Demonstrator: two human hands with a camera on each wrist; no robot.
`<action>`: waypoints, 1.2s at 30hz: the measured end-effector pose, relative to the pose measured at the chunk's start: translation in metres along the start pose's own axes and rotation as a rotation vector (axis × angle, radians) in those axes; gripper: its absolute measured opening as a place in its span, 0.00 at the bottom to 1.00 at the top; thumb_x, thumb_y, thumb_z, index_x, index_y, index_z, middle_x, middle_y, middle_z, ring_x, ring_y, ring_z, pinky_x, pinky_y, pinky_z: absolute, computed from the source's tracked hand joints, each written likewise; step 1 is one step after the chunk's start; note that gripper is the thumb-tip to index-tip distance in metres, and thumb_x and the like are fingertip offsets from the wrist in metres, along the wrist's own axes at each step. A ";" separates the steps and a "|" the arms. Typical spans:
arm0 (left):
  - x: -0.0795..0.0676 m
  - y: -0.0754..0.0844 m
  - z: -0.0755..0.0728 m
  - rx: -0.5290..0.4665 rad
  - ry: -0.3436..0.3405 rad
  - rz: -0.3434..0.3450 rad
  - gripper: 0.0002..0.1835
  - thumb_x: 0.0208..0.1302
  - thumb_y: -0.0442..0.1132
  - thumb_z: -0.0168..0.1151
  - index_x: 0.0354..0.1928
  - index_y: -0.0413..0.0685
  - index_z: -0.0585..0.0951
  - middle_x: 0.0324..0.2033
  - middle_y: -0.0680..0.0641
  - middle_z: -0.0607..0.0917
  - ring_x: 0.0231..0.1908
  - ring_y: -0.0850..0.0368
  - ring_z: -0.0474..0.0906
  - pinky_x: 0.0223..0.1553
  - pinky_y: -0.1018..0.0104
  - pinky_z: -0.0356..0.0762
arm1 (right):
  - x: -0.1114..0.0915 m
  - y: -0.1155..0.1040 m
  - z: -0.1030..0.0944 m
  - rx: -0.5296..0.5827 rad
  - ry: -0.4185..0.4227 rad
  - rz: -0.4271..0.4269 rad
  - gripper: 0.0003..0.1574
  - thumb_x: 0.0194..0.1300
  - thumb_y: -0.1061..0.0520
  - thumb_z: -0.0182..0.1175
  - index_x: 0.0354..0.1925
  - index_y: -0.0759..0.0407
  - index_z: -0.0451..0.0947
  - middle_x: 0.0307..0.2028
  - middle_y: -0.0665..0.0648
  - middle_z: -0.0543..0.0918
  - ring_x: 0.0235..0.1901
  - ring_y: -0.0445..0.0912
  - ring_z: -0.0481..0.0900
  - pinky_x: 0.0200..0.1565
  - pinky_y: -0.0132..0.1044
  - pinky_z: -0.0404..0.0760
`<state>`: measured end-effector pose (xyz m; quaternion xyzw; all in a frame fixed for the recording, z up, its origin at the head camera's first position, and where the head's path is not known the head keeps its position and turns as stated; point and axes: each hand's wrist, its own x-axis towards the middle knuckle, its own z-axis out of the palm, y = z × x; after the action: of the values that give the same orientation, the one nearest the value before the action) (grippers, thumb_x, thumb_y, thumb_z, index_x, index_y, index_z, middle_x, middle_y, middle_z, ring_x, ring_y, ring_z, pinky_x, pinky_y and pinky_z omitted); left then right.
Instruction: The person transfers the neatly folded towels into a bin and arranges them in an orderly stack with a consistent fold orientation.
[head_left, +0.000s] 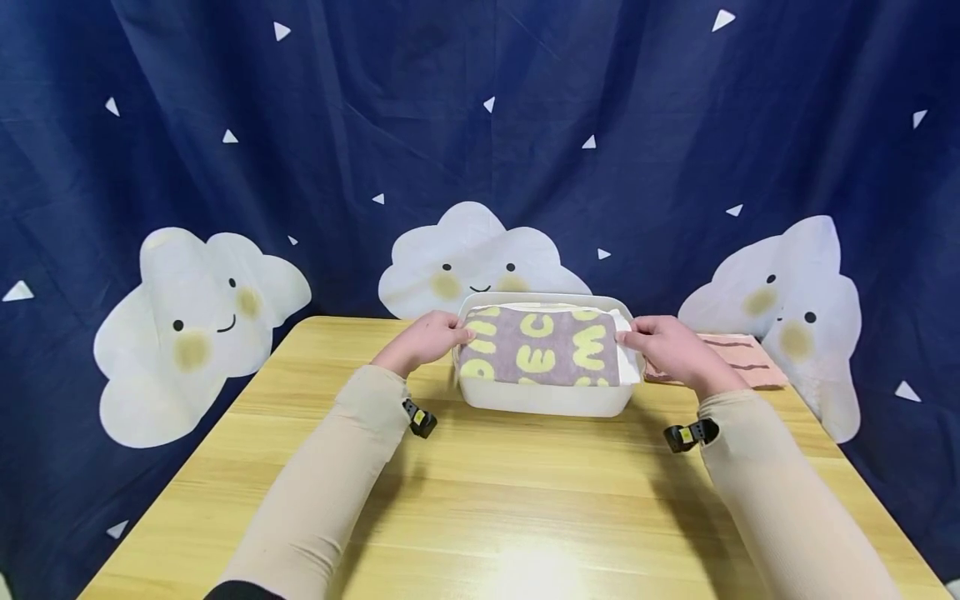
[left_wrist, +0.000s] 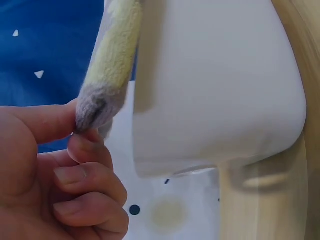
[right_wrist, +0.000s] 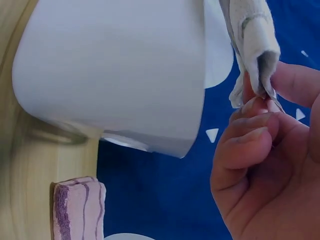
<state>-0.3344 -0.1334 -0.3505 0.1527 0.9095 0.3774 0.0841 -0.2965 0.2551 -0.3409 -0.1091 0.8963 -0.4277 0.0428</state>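
Note:
A folded purple-grey towel (head_left: 536, 346) with yellow letters is held up at the opening of a white plastic bin (head_left: 543, 400). My left hand (head_left: 429, 340) pinches the towel's left edge between thumb and index finger; in the left wrist view the pinched corner of the towel (left_wrist: 107, 85) shows, with the other fingers curled. At the opposite edge, my right hand (head_left: 671, 346) pinches a pale corner of the towel (right_wrist: 257, 45) in the same way. The bin's side wall (right_wrist: 110, 65) stands beside the fingers in the right wrist view. The bin's inside is mostly hidden behind the towel.
A folded pink towel with dark wavy stripes (head_left: 738, 360) lies on the wooden table (head_left: 480, 483) to the right of the bin. Behind the table hangs a dark blue curtain (head_left: 337, 167) with white clouds and triangles.

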 end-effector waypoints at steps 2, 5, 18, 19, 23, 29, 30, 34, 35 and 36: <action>0.006 -0.001 0.000 -0.011 0.002 -0.026 0.17 0.74 0.48 0.57 0.28 0.47 0.78 0.26 0.50 0.72 0.30 0.53 0.67 0.34 0.60 0.65 | 0.006 0.001 -0.001 0.010 0.004 0.022 0.18 0.74 0.48 0.58 0.40 0.64 0.79 0.25 0.55 0.74 0.23 0.47 0.70 0.26 0.39 0.72; 0.016 -0.003 0.000 -0.027 0.005 -0.060 0.16 0.74 0.48 0.58 0.30 0.47 0.81 0.31 0.48 0.78 0.35 0.52 0.70 0.40 0.58 0.68 | 0.016 0.003 0.000 0.017 0.006 0.062 0.19 0.75 0.47 0.57 0.43 0.64 0.79 0.35 0.57 0.80 0.33 0.50 0.74 0.34 0.40 0.75; 0.039 -0.010 0.008 -0.074 0.064 -0.160 0.17 0.74 0.48 0.58 0.30 0.45 0.80 0.30 0.47 0.76 0.33 0.52 0.70 0.38 0.59 0.68 | 0.043 0.018 0.009 -0.065 0.038 0.087 0.18 0.75 0.48 0.56 0.41 0.63 0.79 0.38 0.58 0.78 0.38 0.53 0.72 0.37 0.40 0.72; 0.040 -0.010 0.008 -0.074 0.072 -0.166 0.16 0.74 0.48 0.58 0.30 0.45 0.80 0.31 0.47 0.77 0.34 0.52 0.71 0.39 0.59 0.69 | 0.043 0.017 0.010 -0.066 0.042 0.093 0.19 0.75 0.47 0.56 0.42 0.63 0.80 0.39 0.58 0.78 0.39 0.53 0.72 0.38 0.41 0.71; 0.042 -0.007 0.008 -0.066 0.085 -0.182 0.16 0.73 0.48 0.58 0.34 0.44 0.83 0.37 0.45 0.81 0.39 0.50 0.75 0.45 0.56 0.72 | 0.044 0.015 0.010 -0.077 0.047 0.117 0.19 0.75 0.47 0.55 0.43 0.63 0.79 0.40 0.59 0.76 0.41 0.54 0.70 0.40 0.42 0.70; 0.045 -0.007 0.009 -0.062 0.083 -0.200 0.16 0.73 0.49 0.58 0.36 0.44 0.84 0.41 0.45 0.83 0.43 0.49 0.76 0.49 0.54 0.73 | 0.045 0.014 0.010 -0.110 0.053 0.124 0.21 0.76 0.46 0.55 0.45 0.63 0.79 0.43 0.60 0.77 0.44 0.55 0.71 0.42 0.44 0.69; 0.045 -0.007 0.009 -0.056 0.086 -0.198 0.16 0.73 0.49 0.58 0.35 0.44 0.84 0.39 0.45 0.83 0.42 0.49 0.76 0.48 0.54 0.73 | 0.046 0.014 0.010 -0.115 0.056 0.121 0.21 0.76 0.46 0.55 0.45 0.63 0.79 0.43 0.60 0.77 0.44 0.55 0.71 0.42 0.44 0.69; 0.046 -0.007 0.010 -0.044 0.099 -0.175 0.16 0.72 0.49 0.59 0.28 0.46 0.79 0.31 0.46 0.78 0.35 0.51 0.73 0.39 0.57 0.72 | 0.047 0.015 0.011 -0.153 0.085 0.103 0.21 0.75 0.46 0.55 0.46 0.63 0.80 0.43 0.61 0.79 0.43 0.55 0.72 0.43 0.44 0.70; 0.046 -0.007 0.010 -0.044 0.100 -0.170 0.17 0.72 0.48 0.59 0.26 0.47 0.77 0.29 0.47 0.77 0.33 0.51 0.72 0.37 0.58 0.71 | 0.048 0.016 0.011 -0.169 0.094 0.099 0.21 0.75 0.47 0.55 0.46 0.63 0.81 0.43 0.61 0.79 0.43 0.56 0.73 0.43 0.44 0.70; 0.047 -0.007 0.010 -0.042 0.099 -0.165 0.18 0.73 0.48 0.59 0.25 0.47 0.75 0.27 0.47 0.75 0.31 0.52 0.71 0.35 0.58 0.70 | 0.048 0.016 0.012 -0.180 0.101 0.096 0.21 0.74 0.47 0.55 0.47 0.63 0.81 0.43 0.61 0.79 0.43 0.56 0.73 0.43 0.44 0.71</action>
<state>-0.3770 -0.1155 -0.3647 0.0566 0.9139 0.3952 0.0729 -0.3435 0.2448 -0.3596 -0.0478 0.9363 -0.3478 0.0081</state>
